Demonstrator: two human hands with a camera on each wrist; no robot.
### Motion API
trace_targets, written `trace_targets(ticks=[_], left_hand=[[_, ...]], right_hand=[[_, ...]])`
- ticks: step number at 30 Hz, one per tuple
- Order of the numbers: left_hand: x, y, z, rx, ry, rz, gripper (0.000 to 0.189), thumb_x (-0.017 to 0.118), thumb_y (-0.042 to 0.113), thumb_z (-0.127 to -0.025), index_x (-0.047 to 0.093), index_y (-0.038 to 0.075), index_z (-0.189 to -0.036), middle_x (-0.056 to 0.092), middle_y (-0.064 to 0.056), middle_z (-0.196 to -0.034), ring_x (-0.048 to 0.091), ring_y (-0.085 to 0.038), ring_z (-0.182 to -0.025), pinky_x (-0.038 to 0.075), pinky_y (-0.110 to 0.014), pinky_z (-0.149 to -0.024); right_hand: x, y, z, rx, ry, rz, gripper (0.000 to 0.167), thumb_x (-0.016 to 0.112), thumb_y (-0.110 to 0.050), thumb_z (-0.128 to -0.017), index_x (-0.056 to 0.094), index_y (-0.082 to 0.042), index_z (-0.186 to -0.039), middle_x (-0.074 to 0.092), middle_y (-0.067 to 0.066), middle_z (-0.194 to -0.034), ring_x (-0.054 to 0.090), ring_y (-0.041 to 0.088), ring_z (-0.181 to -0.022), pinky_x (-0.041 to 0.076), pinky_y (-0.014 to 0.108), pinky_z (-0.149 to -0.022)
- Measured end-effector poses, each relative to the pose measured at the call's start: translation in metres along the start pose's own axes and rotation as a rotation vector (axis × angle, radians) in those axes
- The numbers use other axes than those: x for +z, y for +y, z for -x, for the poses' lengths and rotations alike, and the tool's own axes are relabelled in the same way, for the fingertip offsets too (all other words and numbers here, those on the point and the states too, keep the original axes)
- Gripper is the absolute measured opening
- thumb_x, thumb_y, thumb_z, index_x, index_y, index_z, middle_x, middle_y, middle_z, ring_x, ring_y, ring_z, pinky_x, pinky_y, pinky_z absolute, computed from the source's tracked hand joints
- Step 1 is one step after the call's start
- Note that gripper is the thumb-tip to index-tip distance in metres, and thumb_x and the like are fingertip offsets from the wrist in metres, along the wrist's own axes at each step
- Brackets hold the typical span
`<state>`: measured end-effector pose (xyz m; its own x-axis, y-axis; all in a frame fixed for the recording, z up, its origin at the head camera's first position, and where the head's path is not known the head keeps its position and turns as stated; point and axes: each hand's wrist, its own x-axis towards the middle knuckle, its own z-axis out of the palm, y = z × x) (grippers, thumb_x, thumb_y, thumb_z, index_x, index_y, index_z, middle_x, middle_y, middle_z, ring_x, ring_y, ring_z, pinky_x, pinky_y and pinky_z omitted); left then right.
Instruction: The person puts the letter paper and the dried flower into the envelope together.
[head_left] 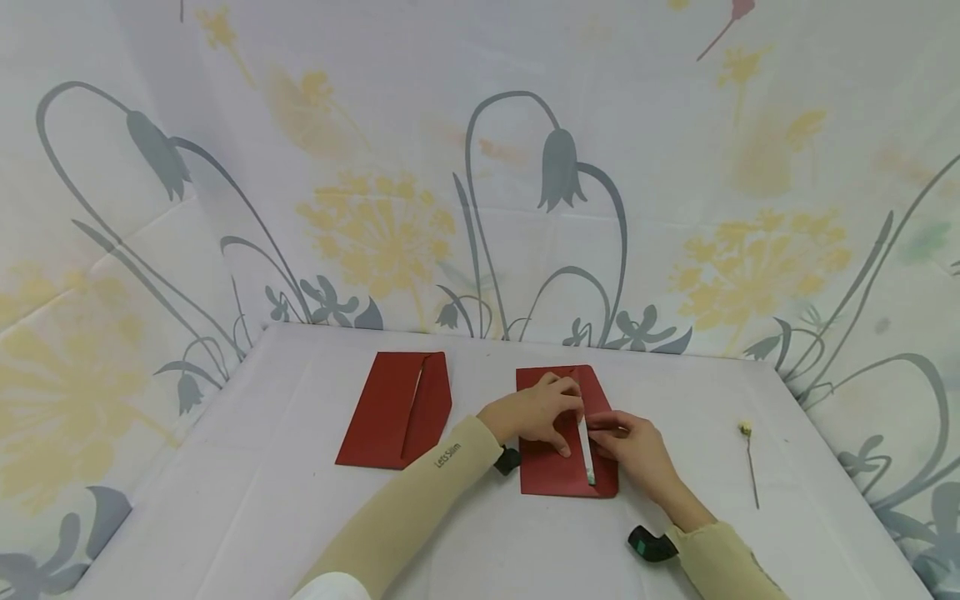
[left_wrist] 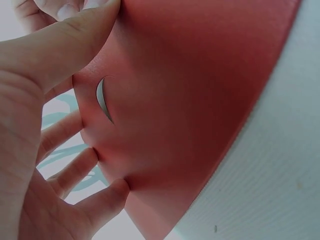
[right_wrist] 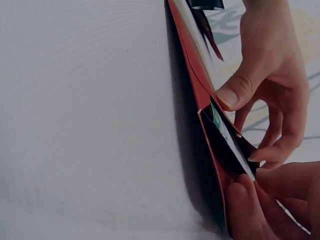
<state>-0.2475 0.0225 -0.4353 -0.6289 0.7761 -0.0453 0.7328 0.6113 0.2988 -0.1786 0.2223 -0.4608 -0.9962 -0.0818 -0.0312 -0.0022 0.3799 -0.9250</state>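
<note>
A red envelope lies on the table with its flap folded out to the right. A white card with a green printed patch sticks a little out of its mouth. My left hand holds the envelope at the pocket's edge, thumb on the front panel and fingertips along the mouth. A crescent slit in the red paper shows in the left wrist view. From the flap side, my right hand pinches the card's edge between thumb and fingers, as the right wrist view shows. Most of the card is hidden inside the pocket.
A second red envelope lies to the left, flap side right. On the right lies a dried flower with a thin stem. The white-covered table meets a flower-printed cloth backdrop at its back and sides.
</note>
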Motion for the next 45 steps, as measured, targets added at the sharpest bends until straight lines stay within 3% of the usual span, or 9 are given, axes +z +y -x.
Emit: trace_targets(ticks=[6,16,26,45], left_hand=[[0.0004,-0.0005,-0.0005,0.003,-0.005,0.006,0.041,0.084,0.043,-0.079,0.062,0.026,-0.110,0.041,0.006,-0.138,0.032,-0.015,-0.130,0.043,-0.019,-0.092],[-0.0009,-0.0001,-0.0007,0.002,-0.010,0.020,0.040,0.084,0.043,-0.079,0.063,0.027,-0.108,0.041,0.007,-0.137,0.032,-0.016,-0.130,0.042,-0.020,-0.093],[0.0014,-0.0018,0.0002,0.007,-0.002,0.018,0.041,0.084,0.043,-0.079,0.062,0.025,-0.109,0.042,0.006,-0.136,0.033,-0.015,-0.128,0.042,-0.020,-0.093],[0.0075,-0.0055,-0.0059,-0.002,-0.034,0.033,0.041,0.085,0.041,-0.078,0.063,0.026,-0.109,0.042,0.006,-0.137,0.034,-0.016,-0.127,0.042,-0.021,-0.093]], right_hand=[[-0.0026,0.0035,0.0026,-0.025,-0.012,-0.043,0.032,0.069,-0.008,-0.094,0.063,0.005,-0.123,0.068,0.019,-0.114,0.068,0.025,-0.102,0.057,0.031,-0.079],[-0.0014,0.0089,0.0024,-0.021,-0.129,-0.187,0.038,0.067,-0.006,-0.095,0.056,0.010,-0.127,0.063,0.025,-0.123,0.066,0.023,-0.108,0.054,0.033,-0.086],[0.0005,0.0080,0.0020,-0.003,-0.137,-0.151,0.029,0.067,-0.008,-0.095,0.057,0.008,-0.118,0.064,0.023,-0.120,0.066,0.021,-0.105,0.054,0.029,-0.087],[-0.0050,0.0073,0.0027,0.010,-0.148,-0.115,0.032,0.068,-0.012,-0.095,0.058,0.005,-0.121,0.064,0.020,-0.121,0.066,0.024,-0.107,0.053,0.026,-0.086]])
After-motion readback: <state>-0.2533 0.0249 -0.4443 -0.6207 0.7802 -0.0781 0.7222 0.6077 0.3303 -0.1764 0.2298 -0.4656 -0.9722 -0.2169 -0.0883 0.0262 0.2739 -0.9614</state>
